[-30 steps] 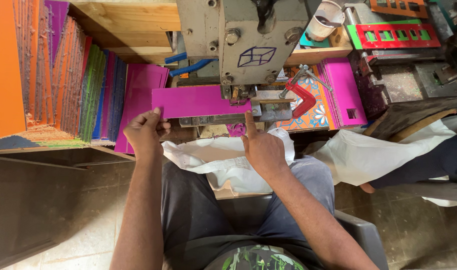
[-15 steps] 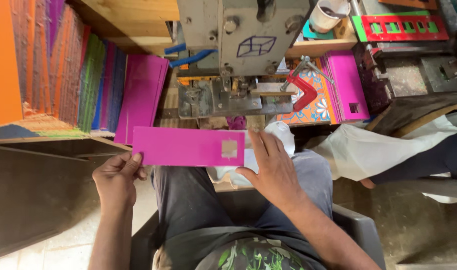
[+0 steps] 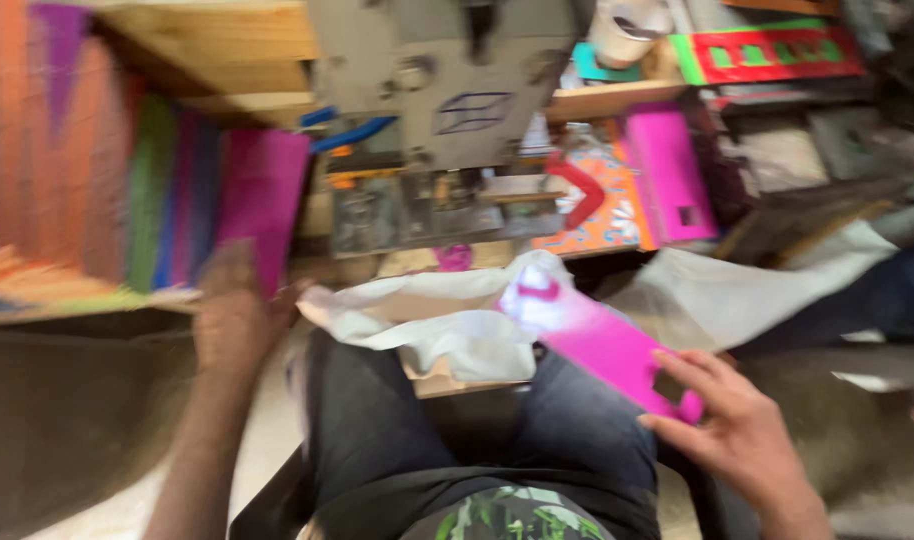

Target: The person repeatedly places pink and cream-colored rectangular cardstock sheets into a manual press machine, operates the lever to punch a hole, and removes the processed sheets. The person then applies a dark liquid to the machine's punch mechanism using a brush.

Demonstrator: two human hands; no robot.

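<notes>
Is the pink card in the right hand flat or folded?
Flat: the pink card lies as one unfolded sheet, tilted across the lap, with the right hand pinching its near end.

- Press machine [image 3: 447,120]: behind the lap, at the bench's middle.
- Stacked sheets [image 3: 177,190]: left of the machine, standing on edge.
- Left hand [image 3: 232,320]: at the stack's near edge.
- Cloth [image 3: 427,320]: on the lap, before the machine.
- Card [image 3: 607,345]: right of the cloth, in the right hand [image 3: 747,440].

Magenta card strip [image 3: 602,345], small rectangular cutout near one end, tilted diagonally over right thigh, blurred.
</notes>
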